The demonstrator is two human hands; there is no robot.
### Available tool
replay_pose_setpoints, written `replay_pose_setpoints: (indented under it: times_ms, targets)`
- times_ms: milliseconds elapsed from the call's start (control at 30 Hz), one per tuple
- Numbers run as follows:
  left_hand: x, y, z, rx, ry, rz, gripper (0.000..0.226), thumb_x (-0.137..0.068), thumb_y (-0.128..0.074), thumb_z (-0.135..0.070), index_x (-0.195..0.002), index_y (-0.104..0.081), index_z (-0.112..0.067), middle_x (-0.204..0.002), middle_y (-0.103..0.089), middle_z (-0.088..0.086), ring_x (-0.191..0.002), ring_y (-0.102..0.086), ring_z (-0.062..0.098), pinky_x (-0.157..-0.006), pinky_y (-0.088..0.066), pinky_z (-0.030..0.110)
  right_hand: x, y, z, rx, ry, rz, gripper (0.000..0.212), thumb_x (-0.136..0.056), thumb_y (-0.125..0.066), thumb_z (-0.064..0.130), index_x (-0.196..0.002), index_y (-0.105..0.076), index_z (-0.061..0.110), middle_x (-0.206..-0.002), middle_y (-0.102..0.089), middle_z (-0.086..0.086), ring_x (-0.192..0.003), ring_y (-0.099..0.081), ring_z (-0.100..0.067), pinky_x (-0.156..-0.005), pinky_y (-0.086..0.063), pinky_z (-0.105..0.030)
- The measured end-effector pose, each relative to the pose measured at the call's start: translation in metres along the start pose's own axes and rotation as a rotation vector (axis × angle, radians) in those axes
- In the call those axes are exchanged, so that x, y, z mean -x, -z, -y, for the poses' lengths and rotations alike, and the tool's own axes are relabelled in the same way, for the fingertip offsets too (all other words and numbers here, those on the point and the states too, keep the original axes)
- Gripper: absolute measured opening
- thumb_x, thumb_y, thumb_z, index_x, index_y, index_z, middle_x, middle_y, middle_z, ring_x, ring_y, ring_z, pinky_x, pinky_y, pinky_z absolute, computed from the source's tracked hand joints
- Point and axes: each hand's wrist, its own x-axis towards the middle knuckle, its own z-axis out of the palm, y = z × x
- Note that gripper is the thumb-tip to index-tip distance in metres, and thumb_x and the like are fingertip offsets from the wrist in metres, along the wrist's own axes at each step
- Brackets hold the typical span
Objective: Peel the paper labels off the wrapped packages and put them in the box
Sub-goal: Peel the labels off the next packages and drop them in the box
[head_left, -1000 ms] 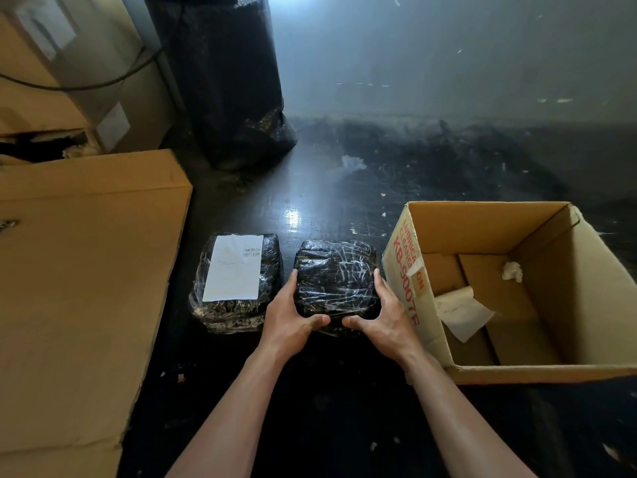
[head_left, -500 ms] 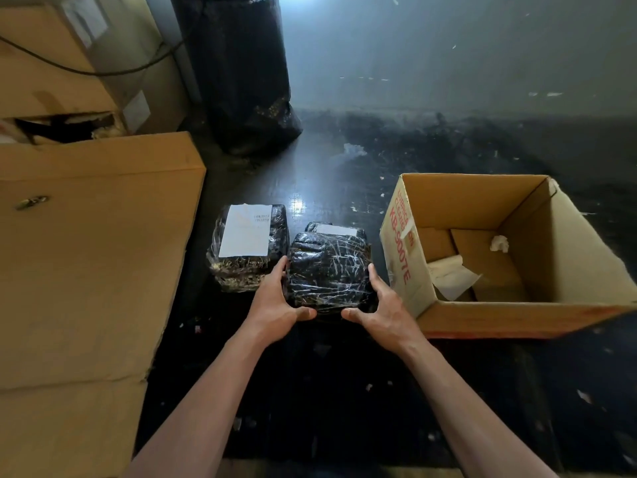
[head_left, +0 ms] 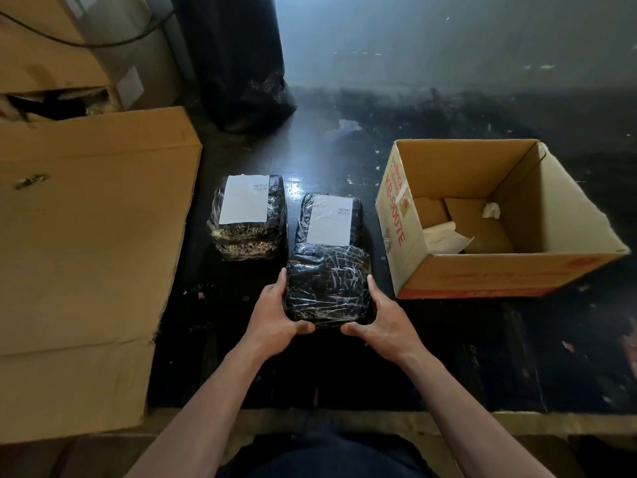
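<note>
A black plastic-wrapped package (head_left: 329,284) with no label showing is gripped from both sides, my left hand (head_left: 275,317) on its left edge and my right hand (head_left: 381,320) on its right, thumbs under its near edge. Right behind it lies a second wrapped package (head_left: 356,215) with a white paper label (head_left: 329,219) on top. A third wrapped package (head_left: 250,232) with a white label (head_left: 244,203) sits to the left. The open cardboard box (head_left: 499,274) stands on the right, with peeled paper (head_left: 444,238) and a crumpled scrap (head_left: 491,210) inside.
A big closed carton (head_left: 86,253) fills the left side, with more cartons (head_left: 51,46) stacked behind it. A tall black bag (head_left: 238,60) stands at the back. The dark floor (head_left: 344,157) runs between the packages and the far wall.
Both hands drew the unlabeled package toward me, uncovering the labeled package that lay behind it. The view has shifted back and down.
</note>
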Motion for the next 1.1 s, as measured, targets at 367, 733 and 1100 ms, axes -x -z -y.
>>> replay_pose_setpoints:
  times_ms: [367, 733, 1100]
  targets:
    - [0.030, -0.025, 0.029, -0.042, 0.137, 0.066, 0.134, -0.063, -0.095, -0.015, -0.161, -0.005, -0.024, -0.131, -0.041, -0.001, -0.125, -0.045, 0.013, -0.109, -0.032, 0.020, 0.029, -0.031, -0.031, 0.041, -0.089, 0.039, 0.125, -0.065, -0.091, 0.042, -0.160, -0.012, 0.024, -0.157, -0.039, -0.003, -0.146, -0.032, -0.021, -0.119, -0.031, -0.038]
    - [0.029, -0.027, 0.034, -0.092, 0.157, 0.096, 0.128, -0.070, -0.092, -0.022, -0.161, -0.002, -0.028, -0.145, -0.039, -0.002, -0.131, -0.040, 0.011, -0.114, -0.032, 0.028, 0.029, -0.035, -0.039, -0.014, -0.113, 0.038, 0.117, -0.067, -0.091, 0.037, -0.158, -0.019, 0.029, -0.155, -0.041, 0.001, -0.143, -0.037, -0.020, -0.118, -0.033, -0.042]
    - [0.033, -0.020, 0.016, -0.105, 0.194, 0.111, 0.125, -0.071, -0.090, -0.038, -0.162, -0.006, -0.024, -0.142, -0.044, 0.000, -0.133, -0.042, 0.016, -0.112, -0.033, 0.031, 0.017, -0.007, -0.027, 0.083, -0.026, 0.135, 0.117, -0.068, -0.088, 0.047, -0.154, -0.009, 0.034, -0.154, -0.042, -0.003, -0.139, -0.044, -0.021, -0.116, -0.037, -0.044]
